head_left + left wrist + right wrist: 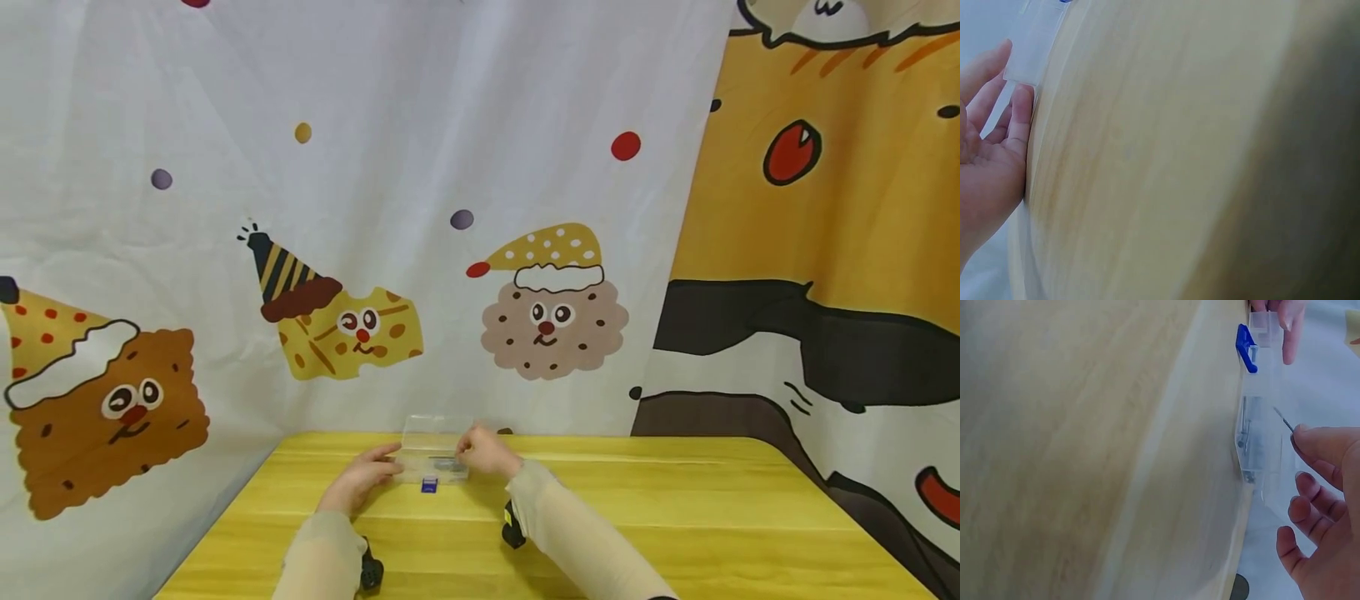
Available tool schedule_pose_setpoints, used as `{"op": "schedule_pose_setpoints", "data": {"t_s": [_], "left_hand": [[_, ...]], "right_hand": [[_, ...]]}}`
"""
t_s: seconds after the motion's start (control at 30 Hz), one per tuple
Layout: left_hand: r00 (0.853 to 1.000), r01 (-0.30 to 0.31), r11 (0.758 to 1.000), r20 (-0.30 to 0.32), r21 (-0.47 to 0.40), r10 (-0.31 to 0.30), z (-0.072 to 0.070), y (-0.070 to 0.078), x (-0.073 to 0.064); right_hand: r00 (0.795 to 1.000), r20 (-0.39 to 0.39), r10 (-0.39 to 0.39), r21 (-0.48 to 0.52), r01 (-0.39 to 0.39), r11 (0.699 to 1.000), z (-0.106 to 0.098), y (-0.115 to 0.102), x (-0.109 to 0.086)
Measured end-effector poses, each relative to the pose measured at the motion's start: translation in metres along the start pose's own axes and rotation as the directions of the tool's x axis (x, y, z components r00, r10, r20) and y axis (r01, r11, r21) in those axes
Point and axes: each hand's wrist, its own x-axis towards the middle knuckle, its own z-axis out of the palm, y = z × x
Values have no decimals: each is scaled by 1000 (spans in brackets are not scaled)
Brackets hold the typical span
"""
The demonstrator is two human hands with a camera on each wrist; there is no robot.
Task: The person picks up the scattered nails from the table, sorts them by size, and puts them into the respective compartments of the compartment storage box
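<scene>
A clear plastic box (411, 473) stands near the table's far edge, its transparent lid (431, 432) raised at the back. On its front side a blue latch (1247, 349) hangs unfastened. Thin metal pieces (1244, 431) lie in one end of the box. My right hand (489, 452) pinches a thin, dark, nail-like metal piece (1284, 419) between thumb and forefinger, above that end; its exact kind is unclear. With fingers extended, my left hand (366, 477) touches the left end of the box. In the left wrist view, its thumb stands apart from the wall.
The box rests on a yellow wood-grain table (637, 517). Directly behind the table hangs a white curtain (375, 167) printed with cartoon biscuits and cheese. Black wrist devices show below both forearms.
</scene>
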Motion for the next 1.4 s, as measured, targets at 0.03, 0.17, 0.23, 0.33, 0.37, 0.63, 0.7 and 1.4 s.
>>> {"op": "schedule_pose_setpoints", "data": {"t_s": [0.03,0.17,0.23,0.33,0.37,0.63,0.7,1.4], "left_hand": [[1000,1,1000,-1,-3,-1,0,0,1],[1000,13,1000,-4,-16,-14,0,0,2],[1000,19,999,-5,-26,-19,0,0,3],[1000,20,999,-7,-27,-20,0,-1,3],[1000,18,1000,-6,-25,-19,0,-1,3],[1000,14,1000,-2,-22,-14,0,-2,4],[1000,17,1000,-4,-19,-17,0,-3,5],[1000,20,1000,6,-22,-20,-1,-4,5]], "right_hand": [[1000,3,3,3,-3,1000,0,-2,0],[1000,11,17,13,-17,1000,3,-4,-1],[999,13,33,14,-33,999,5,-4,-1],[1000,5,23,0,-23,1000,9,-3,0],[1000,0,14,-6,-14,1000,10,-3,0],[998,2,-65,-46,65,997,14,2,1],[998,-1,-60,-46,60,997,14,3,1],[995,-84,61,38,-58,998,-15,18,-19]]}}
